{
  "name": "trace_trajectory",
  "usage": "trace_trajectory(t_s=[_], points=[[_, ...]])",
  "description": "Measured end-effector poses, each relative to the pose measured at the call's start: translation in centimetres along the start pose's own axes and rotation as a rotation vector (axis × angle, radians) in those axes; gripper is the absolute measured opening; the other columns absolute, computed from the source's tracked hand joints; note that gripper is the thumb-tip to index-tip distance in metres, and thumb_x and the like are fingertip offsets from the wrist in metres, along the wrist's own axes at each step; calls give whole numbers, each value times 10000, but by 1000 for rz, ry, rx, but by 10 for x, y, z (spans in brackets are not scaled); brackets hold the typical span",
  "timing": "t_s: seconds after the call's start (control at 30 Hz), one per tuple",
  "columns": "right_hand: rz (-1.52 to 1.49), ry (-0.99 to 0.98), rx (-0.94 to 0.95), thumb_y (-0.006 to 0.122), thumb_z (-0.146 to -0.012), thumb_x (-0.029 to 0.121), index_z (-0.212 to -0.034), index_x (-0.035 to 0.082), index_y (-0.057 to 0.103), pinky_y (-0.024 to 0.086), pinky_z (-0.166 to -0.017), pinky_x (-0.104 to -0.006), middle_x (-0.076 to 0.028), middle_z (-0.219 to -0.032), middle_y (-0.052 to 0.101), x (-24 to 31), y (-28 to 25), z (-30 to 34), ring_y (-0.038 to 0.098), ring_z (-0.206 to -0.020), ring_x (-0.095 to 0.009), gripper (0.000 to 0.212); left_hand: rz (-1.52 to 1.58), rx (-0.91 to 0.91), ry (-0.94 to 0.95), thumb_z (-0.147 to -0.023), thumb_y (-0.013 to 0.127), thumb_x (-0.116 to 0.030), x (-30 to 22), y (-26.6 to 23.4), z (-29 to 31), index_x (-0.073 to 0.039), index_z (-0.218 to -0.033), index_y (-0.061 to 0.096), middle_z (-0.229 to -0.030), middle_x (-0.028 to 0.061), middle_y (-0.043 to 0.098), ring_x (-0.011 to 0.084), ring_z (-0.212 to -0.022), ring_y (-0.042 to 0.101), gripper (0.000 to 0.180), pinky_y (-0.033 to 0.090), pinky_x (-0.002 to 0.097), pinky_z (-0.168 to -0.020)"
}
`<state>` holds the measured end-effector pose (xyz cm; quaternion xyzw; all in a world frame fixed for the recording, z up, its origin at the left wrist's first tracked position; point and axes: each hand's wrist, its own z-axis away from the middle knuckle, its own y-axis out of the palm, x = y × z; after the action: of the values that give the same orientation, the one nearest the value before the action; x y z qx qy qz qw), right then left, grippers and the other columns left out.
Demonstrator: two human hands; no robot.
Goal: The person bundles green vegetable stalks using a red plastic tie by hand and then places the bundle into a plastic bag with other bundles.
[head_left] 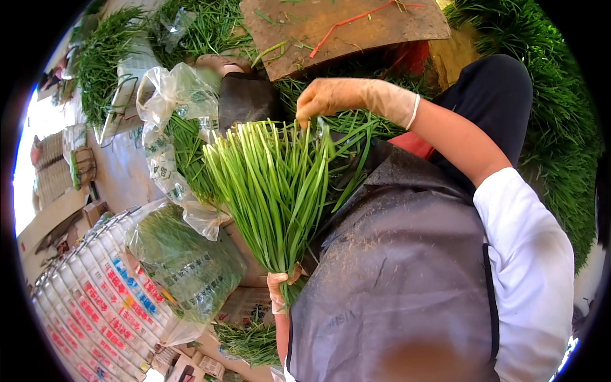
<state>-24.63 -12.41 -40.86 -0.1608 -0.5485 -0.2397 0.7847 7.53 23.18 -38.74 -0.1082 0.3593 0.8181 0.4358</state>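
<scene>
A large bunch of garlic chives (270, 184) is fanned out in front of my apron, its pale cut ends spread at the far side. My left hand (278, 291), in a thin pale glove, is wrapped round the gathered leafy part at the near end. At the far right corner of the fan my right hand (323, 102), gloved too, is closed in a pinch beside the cut ends. What its fingertips hold is too small to make out. A few looser green leaves (353, 153) stick out to the right of the bunch.
A worn wooden board (350, 32) with a red strip stands ahead. Clear plastic bags of greens (191, 261) lie at the left, near a wire-framed basket (102, 299) with a printed lining. Heaps of chives (560, 140) line the right side. More lie at the far left.
</scene>
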Motion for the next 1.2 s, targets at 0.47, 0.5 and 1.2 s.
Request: trace_trajectory(t_s=[0.47, 0.5, 1.2], points=[[-182, -53, 288, 744, -779, 441, -1100, -3, 682, 454, -832, -312, -54, -914, 692, -10, 40, -26, 588, -893, -149, 552, 96, -49, -11, -661, 679, -192, 12, -9, -4, 51, -973, 567, -641, 49, 506, 117, -494, 390, 410, 324, 246, -495], [-126, -64, 195, 746, -779, 409, -1070, -18, 682, 454, -830, -302, -57, -961, 690, -8, 38, -22, 594, -899, -148, 521, 100, -56, -14, -661, 679, -192, 13, -8, -4, 51, -972, 567, -641, 49, 506, 117, -494, 390, 410, 324, 246, -495], [-579, -75, -126, 629, -904, 296, -1151, 67, 657, 293, -476, -203, 112, -604, 367, -47, -31, -5, 359, -516, -23, 338, 152, -70, -27, -666, 672, -193, 25, -2, -15, 42, -968, 568, -638, 46, 502, 118, -497, 390, 397, 324, 245, -497]])
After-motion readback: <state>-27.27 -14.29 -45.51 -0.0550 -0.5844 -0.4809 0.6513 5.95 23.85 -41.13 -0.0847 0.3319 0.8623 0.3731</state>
